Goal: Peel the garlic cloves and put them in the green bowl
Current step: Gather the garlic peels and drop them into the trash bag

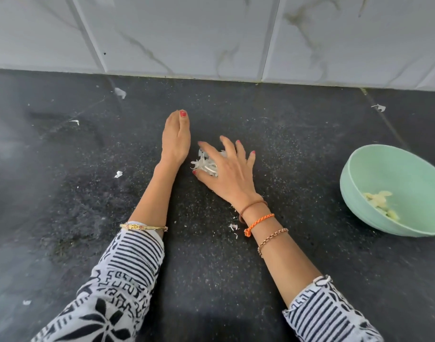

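A few stray skin scraps (119,92) are scattered over the far-left counter, well apart from everything else. The left hand (175,139) is stood on its edge on the black speckled counter (298,134), fingers held straight and together, pointed away toward the wall, nothing gripped. Just to the right of it, a small heap of white garlic skins (203,164) is piled on the counter, its long axis can't be told since it's pretty much a loose clump. The right hand (230,174) is laid over that heap from the near-right side, fingers spread and bent down around it, thumb touching its near edge; whether the skins are actually grasped or only covered can't be told from here. A couple of crumbs of skin (233,227) are seen beside the right wrist.

Well to the right of the hands, the green bowl (359,174) is set near the frame's edge, tipped a bit toward the camera, with peeled garlic cloves (379,201) lying in its bottom. Plenty of bare counter is left between the right hand and the bowl. The counter is backed by a wall of marbled white tiles (187,33).
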The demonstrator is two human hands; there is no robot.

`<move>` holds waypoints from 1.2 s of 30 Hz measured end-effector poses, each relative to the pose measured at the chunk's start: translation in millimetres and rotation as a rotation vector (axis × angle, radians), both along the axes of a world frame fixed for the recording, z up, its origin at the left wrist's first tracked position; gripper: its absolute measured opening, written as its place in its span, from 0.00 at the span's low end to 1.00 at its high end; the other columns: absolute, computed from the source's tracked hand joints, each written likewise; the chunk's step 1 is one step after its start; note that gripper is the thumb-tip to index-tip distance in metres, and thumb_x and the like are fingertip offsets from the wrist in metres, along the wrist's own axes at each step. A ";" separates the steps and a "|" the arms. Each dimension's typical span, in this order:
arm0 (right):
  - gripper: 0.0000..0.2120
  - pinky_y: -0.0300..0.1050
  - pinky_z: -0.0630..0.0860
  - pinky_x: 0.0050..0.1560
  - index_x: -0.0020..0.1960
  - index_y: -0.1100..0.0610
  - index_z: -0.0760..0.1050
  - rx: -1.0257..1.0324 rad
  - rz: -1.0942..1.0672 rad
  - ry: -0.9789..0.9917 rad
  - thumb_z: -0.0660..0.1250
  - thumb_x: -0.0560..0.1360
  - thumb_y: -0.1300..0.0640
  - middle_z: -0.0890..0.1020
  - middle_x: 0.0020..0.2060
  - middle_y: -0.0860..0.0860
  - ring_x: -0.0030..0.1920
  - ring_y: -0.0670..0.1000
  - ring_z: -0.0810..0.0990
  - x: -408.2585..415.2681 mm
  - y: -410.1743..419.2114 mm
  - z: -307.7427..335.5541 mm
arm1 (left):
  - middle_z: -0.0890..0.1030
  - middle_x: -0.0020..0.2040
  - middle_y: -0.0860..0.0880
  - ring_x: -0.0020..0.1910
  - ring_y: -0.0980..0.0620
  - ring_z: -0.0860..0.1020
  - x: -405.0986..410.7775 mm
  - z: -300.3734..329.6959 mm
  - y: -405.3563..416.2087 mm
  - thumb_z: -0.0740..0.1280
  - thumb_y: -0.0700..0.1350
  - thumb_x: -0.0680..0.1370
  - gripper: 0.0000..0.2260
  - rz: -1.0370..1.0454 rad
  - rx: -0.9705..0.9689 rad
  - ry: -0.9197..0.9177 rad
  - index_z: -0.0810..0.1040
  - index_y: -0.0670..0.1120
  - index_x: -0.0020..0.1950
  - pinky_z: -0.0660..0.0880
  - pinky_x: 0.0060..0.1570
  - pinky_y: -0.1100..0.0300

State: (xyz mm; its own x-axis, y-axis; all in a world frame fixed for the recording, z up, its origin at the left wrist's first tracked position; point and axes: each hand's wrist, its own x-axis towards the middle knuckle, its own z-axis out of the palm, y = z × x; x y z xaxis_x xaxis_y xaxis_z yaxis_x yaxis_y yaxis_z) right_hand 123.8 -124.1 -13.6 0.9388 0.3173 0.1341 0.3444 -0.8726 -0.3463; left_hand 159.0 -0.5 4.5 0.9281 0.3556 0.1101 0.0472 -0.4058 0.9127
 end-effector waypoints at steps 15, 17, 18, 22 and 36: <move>0.18 0.49 0.68 0.42 0.55 0.59 0.76 -0.123 0.054 -0.104 0.53 0.81 0.48 0.80 0.52 0.57 0.52 0.61 0.78 -4.5 7.4 15.3 | 0.75 0.53 0.55 0.52 0.62 0.71 -29.3 -8.2 8.3 0.47 0.48 0.83 0.17 0.033 0.043 -0.020 0.74 0.44 0.59 0.61 0.49 0.72; 0.19 0.51 0.70 0.45 0.54 0.61 0.77 -0.103 0.048 -0.089 0.53 0.81 0.50 0.81 0.51 0.60 0.52 0.63 0.78 -5.5 6.3 17.3 | 0.67 0.39 0.61 0.38 0.66 0.66 -33.5 -8.4 8.1 0.48 0.46 0.84 0.12 0.058 0.081 -0.028 0.68 0.46 0.47 0.63 0.41 0.72; 0.19 0.51 0.70 0.43 0.52 0.62 0.78 -0.048 0.032 -0.086 0.54 0.81 0.50 0.81 0.48 0.61 0.50 0.64 0.78 -5.2 4.8 17.2 | 0.64 0.37 0.60 0.37 0.66 0.65 -37.0 -6.9 8.2 0.49 0.45 0.83 0.11 0.068 0.114 -0.039 0.66 0.47 0.45 0.63 0.43 0.72; 0.24 0.46 0.56 0.33 0.23 0.57 0.66 0.446 -0.097 -0.100 0.56 0.77 0.51 0.70 0.21 0.53 0.26 0.56 0.69 1.7 -6.2 15.9 | 0.78 0.50 0.44 0.63 0.45 0.72 -50.3 -8.5 17.1 0.50 0.44 0.83 0.17 0.185 0.328 -0.119 0.77 0.41 0.48 0.53 0.68 0.52; 0.24 0.42 0.58 0.29 0.23 0.54 0.60 1.092 -0.338 -0.018 0.63 0.76 0.61 0.63 0.20 0.48 0.25 0.45 0.60 8.7 -32.0 11.6 | 0.76 0.47 0.46 0.51 0.46 0.73 -58.4 -16.2 -31.6 0.52 0.47 0.82 0.14 -0.034 0.272 0.033 0.73 0.44 0.45 0.64 0.55 0.53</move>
